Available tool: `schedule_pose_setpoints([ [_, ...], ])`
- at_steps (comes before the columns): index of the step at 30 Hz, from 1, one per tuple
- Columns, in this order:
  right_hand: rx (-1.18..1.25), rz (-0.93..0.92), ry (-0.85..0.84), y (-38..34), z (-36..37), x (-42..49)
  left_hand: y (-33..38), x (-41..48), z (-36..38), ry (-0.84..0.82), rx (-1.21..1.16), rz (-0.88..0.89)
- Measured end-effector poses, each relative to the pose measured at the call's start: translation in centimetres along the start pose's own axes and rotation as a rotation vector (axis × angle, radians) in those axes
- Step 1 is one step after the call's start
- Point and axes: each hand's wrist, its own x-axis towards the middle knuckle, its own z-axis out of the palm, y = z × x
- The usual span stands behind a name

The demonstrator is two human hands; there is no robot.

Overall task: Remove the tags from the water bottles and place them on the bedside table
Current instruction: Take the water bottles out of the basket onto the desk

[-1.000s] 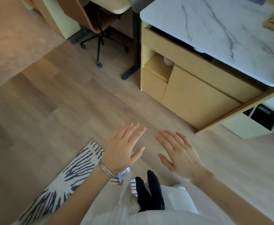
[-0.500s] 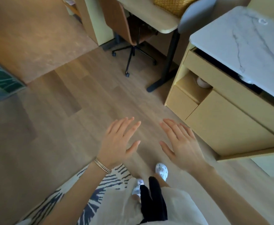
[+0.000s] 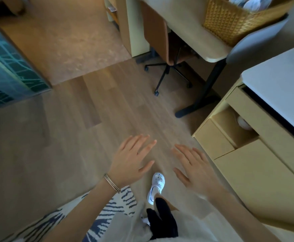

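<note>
Pale brown wood-grain planks across the floor [image 3: 107,110]; tan and mottled on the far floor [image 3: 64,41]. White with dark blue zebra-like stripes on the rug [image 3: 107,219]. Teal with lighter green crossing lines on the panel [image 3: 6,72]. Brown on the chair [image 3: 155,32] back, black on its wheeled base. Cream on the desk [image 3: 191,32] top, black on its leg. Golden yellow, knobbly weave on the basket [image 3: 230,21]. Pale yellow on the cabinet [image 3: 247,168], white with thin grey veins on its marble top [image 3: 282,88]. White on the shoe [image 3: 155,186], black on the trouser leg [image 3: 163,222], silver on the bracelet [image 3: 111,182].
</note>
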Motion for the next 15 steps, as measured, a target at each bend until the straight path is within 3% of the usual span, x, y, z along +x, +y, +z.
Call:
schedule_pose_setpoints([
  [15,-0.034,0.005,0.048,9.7,-5.7,16.7,-6.2,18.1,-0.8,0.084,0.009,0.024],
])
